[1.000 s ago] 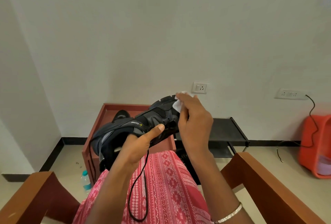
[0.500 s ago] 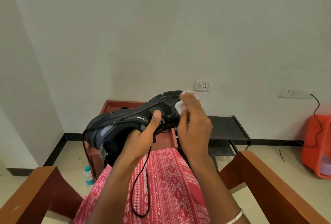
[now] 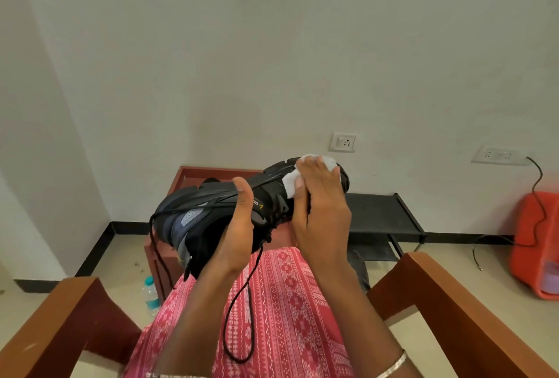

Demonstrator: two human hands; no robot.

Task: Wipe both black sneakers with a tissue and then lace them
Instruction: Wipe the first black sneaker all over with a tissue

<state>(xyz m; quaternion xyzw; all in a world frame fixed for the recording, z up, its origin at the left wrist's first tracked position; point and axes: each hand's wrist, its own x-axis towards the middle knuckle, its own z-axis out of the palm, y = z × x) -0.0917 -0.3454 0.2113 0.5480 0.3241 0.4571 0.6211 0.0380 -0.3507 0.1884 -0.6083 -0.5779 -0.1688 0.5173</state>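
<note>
Black sneaker (image 3: 208,214) sits just below the middle of the view, held above the lap. Its heel points to 8 o'clock, its toe to 2 o'clock, and its sole is tipped up toward 12. Its loose lace (image 3: 225,333) hangs toward 6 o'clock in a loop over the red cloth (image 3: 287,317). The left hand (image 3: 239,238) clamps the shoe at mid-length from below, thumb hooked over the upper; its fingers are hidden beneath. At the toe, the white tissue (image 3: 289,185) is bunched under the right hand (image 3: 320,211), whose fingers curl over it and press it onto the toe end.

To wipe well, the left hand should hold firm and roll the shoe so each face turns to the tissue. The right should work in short strokes along the tread grooves, refolding to a clean patch as it soils. The lace is best kept clear of the wiping. A dark shape on the stool (image 3: 187,178), at 11 o'clock of the shoe, is likely the second sneaker.
</note>
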